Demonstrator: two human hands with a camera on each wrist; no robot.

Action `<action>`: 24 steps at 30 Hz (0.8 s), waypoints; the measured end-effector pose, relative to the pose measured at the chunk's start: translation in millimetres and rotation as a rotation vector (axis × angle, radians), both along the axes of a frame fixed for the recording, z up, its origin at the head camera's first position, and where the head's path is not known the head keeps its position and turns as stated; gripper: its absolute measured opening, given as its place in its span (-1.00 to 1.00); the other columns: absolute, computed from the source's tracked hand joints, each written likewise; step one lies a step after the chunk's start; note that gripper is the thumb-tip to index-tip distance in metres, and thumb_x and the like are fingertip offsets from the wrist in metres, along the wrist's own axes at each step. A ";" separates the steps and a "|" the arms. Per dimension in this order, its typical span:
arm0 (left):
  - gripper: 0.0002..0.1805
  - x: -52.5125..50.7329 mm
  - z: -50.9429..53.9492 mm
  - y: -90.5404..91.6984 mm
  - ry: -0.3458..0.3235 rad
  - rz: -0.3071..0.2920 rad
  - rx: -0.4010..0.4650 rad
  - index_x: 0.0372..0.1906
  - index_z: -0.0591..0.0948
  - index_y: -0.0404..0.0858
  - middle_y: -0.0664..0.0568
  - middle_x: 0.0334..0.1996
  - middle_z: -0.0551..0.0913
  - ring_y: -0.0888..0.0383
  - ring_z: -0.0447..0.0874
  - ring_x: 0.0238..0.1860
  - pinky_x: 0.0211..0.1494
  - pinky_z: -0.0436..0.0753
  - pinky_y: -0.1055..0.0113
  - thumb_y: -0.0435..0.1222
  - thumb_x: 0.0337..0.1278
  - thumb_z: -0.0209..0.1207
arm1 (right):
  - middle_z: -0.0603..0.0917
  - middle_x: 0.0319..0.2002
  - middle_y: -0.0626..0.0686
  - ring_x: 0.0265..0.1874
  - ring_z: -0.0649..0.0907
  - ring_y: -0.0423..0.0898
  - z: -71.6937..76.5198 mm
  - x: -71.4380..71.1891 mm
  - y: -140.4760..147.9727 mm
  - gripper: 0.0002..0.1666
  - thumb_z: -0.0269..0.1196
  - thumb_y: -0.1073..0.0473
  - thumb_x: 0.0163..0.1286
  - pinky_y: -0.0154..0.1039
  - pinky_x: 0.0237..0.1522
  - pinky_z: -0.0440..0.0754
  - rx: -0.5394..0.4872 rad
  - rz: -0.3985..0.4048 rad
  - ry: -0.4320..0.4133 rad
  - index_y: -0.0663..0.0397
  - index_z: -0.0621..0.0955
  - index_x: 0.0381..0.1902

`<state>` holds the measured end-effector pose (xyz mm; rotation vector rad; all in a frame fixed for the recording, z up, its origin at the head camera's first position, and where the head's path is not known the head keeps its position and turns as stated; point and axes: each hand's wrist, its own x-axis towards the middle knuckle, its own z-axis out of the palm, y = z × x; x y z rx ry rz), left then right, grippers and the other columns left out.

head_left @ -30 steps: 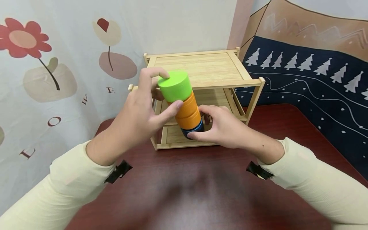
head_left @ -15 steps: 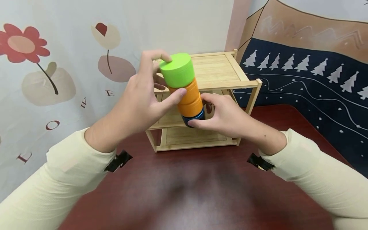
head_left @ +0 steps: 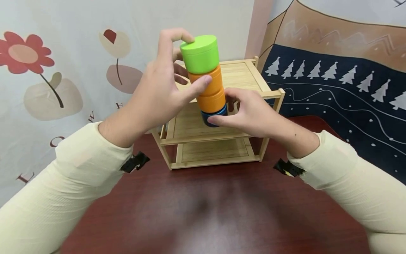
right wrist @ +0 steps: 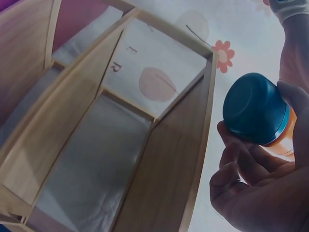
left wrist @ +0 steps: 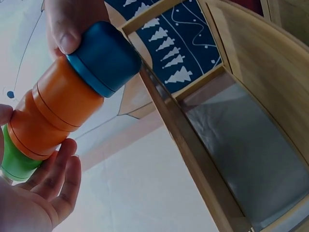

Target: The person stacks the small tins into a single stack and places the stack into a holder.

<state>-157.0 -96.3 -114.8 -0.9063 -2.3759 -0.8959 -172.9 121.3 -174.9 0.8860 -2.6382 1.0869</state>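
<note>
In the head view a stacked cylinder (head_left: 211,101) is held in front of the wooden rack, tilted slightly. Its top section is bright green, its middle orange and its bottom dark blue. The left hand (head_left: 158,90) grips the upper part, with its index finger on the green top (head_left: 203,58) and its thumb against the orange. Low down, the right hand (head_left: 252,113) pinches the dark blue end between thumb and fingers. From the left wrist, the blue end (left wrist: 106,58) appears rounded and smooth. The right wrist view shows that blue base (right wrist: 256,108) from below.
A light wooden rack (head_left: 241,72) with several shelves stands on a dark red table (head_left: 190,204), close behind the hands. Patterned cloths hang around it: flowers on the pale left cloth (head_left: 79,21), white trees on the navy right one (head_left: 317,91).
Both hands have lifted the stacked cylinder up and slightly to the right, from before the rack's middle to above its top edge. It leans a little less now; both grips look the same.
</note>
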 end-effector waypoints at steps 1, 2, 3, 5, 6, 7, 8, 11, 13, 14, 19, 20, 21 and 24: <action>-0.29 -1.9 1.1 0.2 -0.003 -0.001 0.003 0.28 0.12 -0.16 -0.01 -0.02 0.63 0.24 0.68 -0.22 -0.01 0.64 0.38 0.00 0.26 0.25 | 0.64 -0.31 -0.04 -0.34 0.52 -0.09 1.2 -1.7 -0.1 -0.47 0.48 -0.14 0.17 -0.15 -0.29 0.46 0.000 -0.004 -0.005 -0.10 0.62 0.03; -0.29 -4.0 2.3 0.3 -0.005 -0.004 0.005 0.28 0.12 -0.15 0.00 -0.01 0.63 0.25 0.68 -0.23 -0.01 0.64 0.39 0.00 0.26 0.25 | 0.64 -0.31 -0.04 -0.34 0.52 -0.09 2.6 -3.7 -0.3 -0.48 0.48 -0.14 0.17 -0.15 -0.28 0.46 -0.003 -0.002 -0.008 -0.10 0.63 0.03; -0.29 -6.1 3.4 0.5 -0.008 -0.006 0.007 0.29 0.12 -0.14 0.00 -0.01 0.63 0.26 0.67 -0.23 -0.01 0.63 0.39 0.00 0.26 0.24 | 0.64 -0.30 -0.04 -0.33 0.52 -0.09 4.1 -5.8 -0.6 -0.48 0.47 -0.13 0.18 -0.15 -0.27 0.46 -0.005 -0.003 -0.013 -0.09 0.62 0.03; -0.30 -10.4 5.5 0.8 -0.016 -0.007 0.011 0.29 0.12 -0.11 0.02 0.01 0.63 0.28 0.67 -0.23 0.00 0.63 0.40 0.02 0.26 0.23 | 0.64 -0.29 -0.03 -0.32 0.52 -0.09 6.8 -10.6 -1.0 -0.49 0.47 -0.12 0.19 -0.16 -0.26 0.46 -0.008 -0.003 -0.016 -0.08 0.62 0.04; -0.30 -12.6 6.5 1.2 -0.020 -0.004 0.012 0.30 0.12 -0.09 0.03 0.01 0.62 0.29 0.66 -0.22 0.01 0.63 0.40 0.03 0.26 0.22 | 0.65 -0.28 -0.03 -0.32 0.53 -0.09 8.1 -13.3 -1.3 -0.49 0.46 -0.12 0.19 -0.16 -0.26 0.47 -0.009 -0.004 -0.015 -0.07 0.63 0.03; -0.30 -14.8 7.6 1.6 -0.024 0.000 0.012 0.30 0.11 -0.07 0.04 0.02 0.62 0.29 0.66 -0.22 0.01 0.63 0.40 0.03 0.26 0.21 | 0.65 -0.28 -0.03 -0.32 0.53 -0.09 9.3 -16.2 -1.5 -0.49 0.46 -0.12 0.20 -0.16 -0.26 0.46 -0.007 -0.007 -0.012 -0.07 0.63 0.03; -0.30 -16.9 8.8 2.3 -0.027 0.003 0.014 0.31 0.11 -0.06 0.04 0.02 0.62 0.30 0.66 -0.21 0.01 0.62 0.39 0.04 0.27 0.21 | 0.65 -0.27 -0.04 -0.31 0.53 -0.09 10.7 -19.2 -1.8 -0.49 0.46 -0.11 0.20 -0.17 -0.27 0.46 -0.006 -0.009 -0.005 -0.07 0.63 0.04; -0.32 -23.0 11.4 5.1 -0.032 0.012 0.023 0.32 0.11 -0.04 0.03 0.03 0.61 0.30 0.66 -0.20 0.01 0.62 0.39 0.03 0.28 0.19 | 0.65 -0.28 -0.04 -0.33 0.53 -0.10 13.3 -28.1 -1.9 -0.48 0.46 -0.13 0.20 -0.18 -0.29 0.45 0.007 -0.028 0.010 -0.07 0.63 0.04; -0.32 -27.0 12.9 6.9 -0.031 0.017 0.026 0.33 0.11 -0.03 0.03 0.03 0.60 0.30 0.66 -0.19 0.01 0.62 0.39 0.02 0.29 0.19 | 0.65 -0.27 -0.04 -0.32 0.54 -0.11 14.1 -33.5 -1.6 -0.47 0.45 -0.15 0.20 -0.18 -0.29 0.45 0.010 -0.040 0.015 -0.07 0.63 0.05; -0.31 -28.9 13.4 7.8 -0.032 0.017 0.027 0.33 0.10 -0.03 0.03 0.03 0.60 0.29 0.67 -0.19 0.01 0.62 0.39 0.02 0.29 0.19 | 0.66 -0.26 -0.04 -0.32 0.54 -0.11 14.3 -35.9 -1.3 -0.46 0.45 -0.15 0.21 -0.18 -0.27 0.45 0.009 -0.042 0.012 -0.06 0.63 0.06; -0.27 -36.6 16.1 11.3 -0.036 0.025 0.012 0.36 0.08 -0.02 0.05 0.04 0.58 0.28 0.67 -0.14 0.03 0.60 0.41 0.00 0.27 0.22 | 0.69 -0.21 -0.05 -0.27 0.56 -0.12 15.0 -45.7 -0.4 -0.44 0.43 -0.16 0.22 -0.18 -0.22 0.47 -0.003 -0.044 0.009 -0.06 0.62 0.10; -0.27 -38.0 16.4 11.9 -0.039 0.024 0.011 0.36 0.08 -0.02 0.05 0.05 0.58 0.28 0.67 -0.13 0.03 0.60 0.41 -0.01 0.27 0.23 | 0.69 -0.21 -0.05 -0.27 0.56 -0.12 15.1 -47.2 -0.4 -0.44 0.43 -0.16 0.23 -0.18 -0.21 0.47 -0.006 -0.044 0.007 -0.06 0.62 0.10; -0.26 -39.4 16.7 12.3 -0.041 0.024 0.011 0.37 0.08 -0.02 0.05 0.05 0.58 0.28 0.67 -0.13 0.03 0.60 0.41 -0.02 0.26 0.24 | 0.70 -0.20 -0.05 -0.26 0.57 -0.12 15.3 -48.6 -0.5 -0.44 0.42 -0.16 0.23 -0.18 -0.21 0.47 -0.008 -0.042 0.007 -0.06 0.62 0.10; -0.25 -43.9 16.9 13.3 -0.049 0.021 0.012 0.37 0.07 -0.01 0.06 0.06 0.57 0.28 0.66 -0.11 0.03 0.60 0.40 -0.05 0.25 0.25 | 0.71 -0.17 -0.06 -0.25 0.57 -0.13 15.4 -52.6 -1.3 -0.44 0.42 -0.17 0.24 -0.18 -0.20 0.48 -0.013 -0.040 0.000 -0.06 0.62 0.11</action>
